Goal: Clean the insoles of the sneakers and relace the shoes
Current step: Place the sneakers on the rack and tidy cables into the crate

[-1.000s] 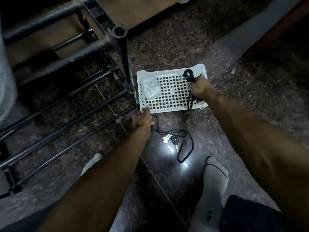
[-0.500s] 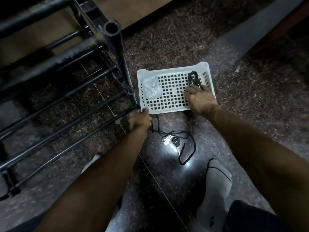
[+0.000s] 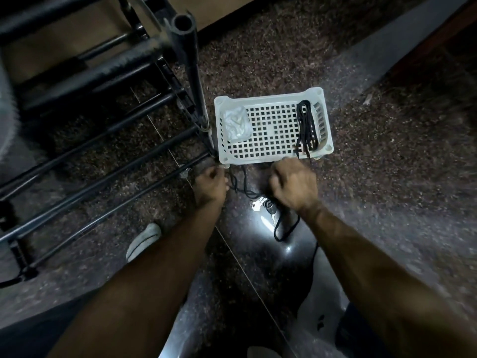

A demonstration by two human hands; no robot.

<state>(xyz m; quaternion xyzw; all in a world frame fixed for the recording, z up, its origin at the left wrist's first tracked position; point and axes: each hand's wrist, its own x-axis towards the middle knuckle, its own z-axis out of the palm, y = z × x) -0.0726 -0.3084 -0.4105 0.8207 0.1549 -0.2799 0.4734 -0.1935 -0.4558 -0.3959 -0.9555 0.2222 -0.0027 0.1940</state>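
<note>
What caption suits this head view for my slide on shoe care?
Black lace lies in the white basket while both hands work a second lace on the floor.

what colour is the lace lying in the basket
Black, a bundled lace in the white basket; head view.

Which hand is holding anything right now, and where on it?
Left hand seems to grip the floor lace near its end. Right hand is curled just above that lace; whether it holds anything cannot be told.
</note>
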